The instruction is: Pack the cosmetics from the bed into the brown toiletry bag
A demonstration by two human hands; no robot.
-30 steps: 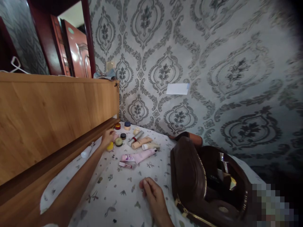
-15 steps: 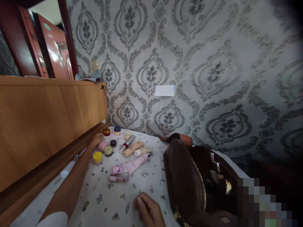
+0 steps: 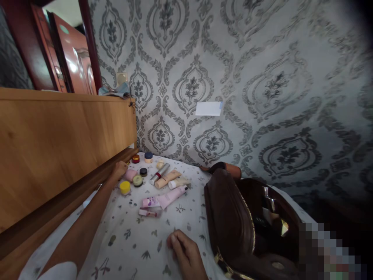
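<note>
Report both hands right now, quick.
Left hand: fingers bent near the pink container; cannot tell whether it grips anything.
Right hand: loosely closed, nothing visible in it.

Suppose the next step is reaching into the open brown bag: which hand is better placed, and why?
Probably the right hand: it lies beside the bag, with nothing visible in it. The left hand is stretched away, near the yellow jar, well apart from the bag.

Jars and tubes lie left of the bag (wall behind).
</note>
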